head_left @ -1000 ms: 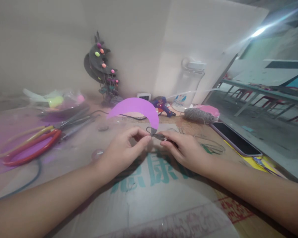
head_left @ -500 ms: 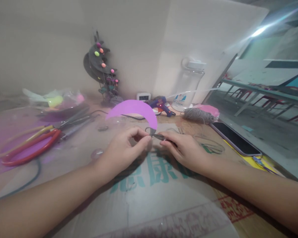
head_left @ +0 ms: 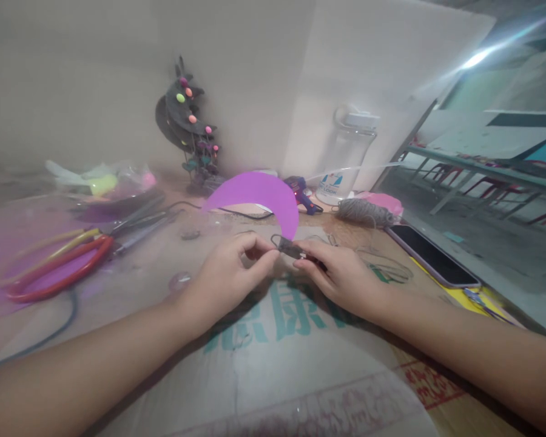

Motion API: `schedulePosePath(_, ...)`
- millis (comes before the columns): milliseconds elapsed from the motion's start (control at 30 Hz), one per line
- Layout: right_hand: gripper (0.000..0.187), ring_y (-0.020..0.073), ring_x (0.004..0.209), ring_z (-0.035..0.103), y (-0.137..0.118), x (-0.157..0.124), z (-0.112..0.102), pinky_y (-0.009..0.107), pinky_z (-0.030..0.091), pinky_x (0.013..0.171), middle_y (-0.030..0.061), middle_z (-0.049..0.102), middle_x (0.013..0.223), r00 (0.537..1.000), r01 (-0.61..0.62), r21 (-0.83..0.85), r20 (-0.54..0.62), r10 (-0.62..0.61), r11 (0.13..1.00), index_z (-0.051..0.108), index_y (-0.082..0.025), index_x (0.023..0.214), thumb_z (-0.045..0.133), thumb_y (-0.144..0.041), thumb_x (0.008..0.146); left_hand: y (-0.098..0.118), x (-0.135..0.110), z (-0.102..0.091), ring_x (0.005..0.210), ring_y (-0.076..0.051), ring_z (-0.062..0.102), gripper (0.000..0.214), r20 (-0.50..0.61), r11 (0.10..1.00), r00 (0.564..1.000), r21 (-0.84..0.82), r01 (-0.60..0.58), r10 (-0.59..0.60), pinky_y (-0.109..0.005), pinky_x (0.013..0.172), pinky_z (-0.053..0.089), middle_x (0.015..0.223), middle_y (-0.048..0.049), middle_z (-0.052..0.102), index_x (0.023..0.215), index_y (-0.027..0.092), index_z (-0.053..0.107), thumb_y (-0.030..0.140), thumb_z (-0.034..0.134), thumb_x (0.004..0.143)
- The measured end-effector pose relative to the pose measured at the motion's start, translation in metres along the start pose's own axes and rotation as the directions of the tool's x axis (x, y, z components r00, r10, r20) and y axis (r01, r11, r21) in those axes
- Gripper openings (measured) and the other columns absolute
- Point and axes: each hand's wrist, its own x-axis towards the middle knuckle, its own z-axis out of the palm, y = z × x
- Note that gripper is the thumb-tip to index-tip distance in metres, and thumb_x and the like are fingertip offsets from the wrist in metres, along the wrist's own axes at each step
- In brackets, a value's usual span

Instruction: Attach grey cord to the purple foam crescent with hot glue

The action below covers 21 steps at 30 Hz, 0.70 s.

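Note:
A flat purple crescent (head_left: pixel 261 187) stands up between my hands, its lower tip covered in dark grey yarn (head_left: pixel 289 247). My left hand (head_left: pixel 236 273) is closed in a pinch beside that tip, where a thin loop of grey yarn (head_left: pixel 276 240) rises from the fingertips. From the other side, thumb and forefinger of my right hand (head_left: pixel 341 273) close on the yarn-covered end. Something dark with a small metallic glint shows under the right fingers; its kind is hidden by the hand.
Red-handled scissors (head_left: pixel 59 276) lie left. Behind stand a dark moon-shaped ornament (head_left: pixel 182 115), a glue gun (head_left: pixel 304 195) and a clear bottle (head_left: pixel 346 158). Grey yarn skein (head_left: pixel 364 211) and phone (head_left: pixel 432 255) lie right. A printed sheet (head_left: pixel 255 376) covers the tabletop.
The purple crescent has shifted right and slightly upward, its grey end now against the right fingertips. A gap has opened between the crescent's tip and my left fingers.

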Motion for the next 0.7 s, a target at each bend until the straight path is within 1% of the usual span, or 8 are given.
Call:
schedulePosePath(100,0.032,0.0181,0.076,0.065,0.0008,0.0004,0.0009,0.027,0.044,0.064,0.0065,0.072,0.097,1.000,0.017,0.008,-0.009,-0.017,1.000,0.061,-0.019,0.117,0.043,-0.035,0.096,-0.0017,-0.0006,0.0001,0.077,-0.016,0.060,0.018,-0.012,0.999,1.000,0.029,-0.022,0.022,-0.029,0.075,0.045,0.077,0.0001,0.067,0.077,0.020,0.063,0.029,0.051,0.087)
schedulePosePath(200,0.032,0.0185,0.077,0.066,0.0013,0.0005,0.0012,0.027,0.044,0.065,0.0060,0.072,0.095,0.999,0.039,0.006,-0.014,-0.039,0.999,0.061,-0.020,0.117,0.043,-0.035,0.096,-0.0030,-0.0006,0.0005,0.077,-0.016,0.059,0.018,-0.016,0.998,0.999,0.041,-0.045,0.045,-0.029,0.076,0.044,0.078,0.0003,0.066,0.076,0.020,0.063,0.028,0.051,0.087)
schedulePosePath(400,0.032,0.0189,0.079,0.066,0.0006,0.0017,-0.0007,0.027,0.046,0.066,0.0059,0.072,0.096,0.999,0.033,0.024,0.005,-0.033,0.999,0.061,-0.021,0.118,0.041,-0.034,0.096,-0.0043,-0.0013,0.0010,0.080,-0.017,0.059,0.018,-0.032,0.996,0.998,0.069,-0.060,0.062,-0.029,0.077,0.044,0.079,-0.0003,0.066,0.077,0.021,0.062,0.031,0.051,0.087)
schedulePosePath(600,0.032,0.0178,0.076,0.066,0.0003,0.0028,0.0006,0.027,0.046,0.065,0.0051,0.072,0.092,0.999,-0.013,0.028,0.031,0.012,1.000,0.062,-0.021,0.115,0.040,-0.033,0.096,-0.0034,-0.0018,0.0012,0.079,-0.017,0.060,0.020,-0.024,0.997,0.999,0.061,-0.045,0.046,-0.030,0.076,0.045,0.078,-0.0005,0.067,0.078,0.021,0.063,0.033,0.050,0.088)
schedulePosePath(700,0.031,0.0175,0.079,0.066,0.0000,0.0023,0.0008,0.027,0.047,0.067,0.0054,0.072,0.095,1.000,-0.015,0.077,0.021,0.014,0.997,0.062,-0.021,0.115,0.040,-0.033,0.096,-0.0014,-0.0003,0.0009,0.075,-0.017,0.060,0.020,-0.007,1.000,1.000,0.020,-0.004,0.004,-0.029,0.073,0.045,0.077,-0.0004,0.067,0.077,0.020,0.063,0.032,0.050,0.087)
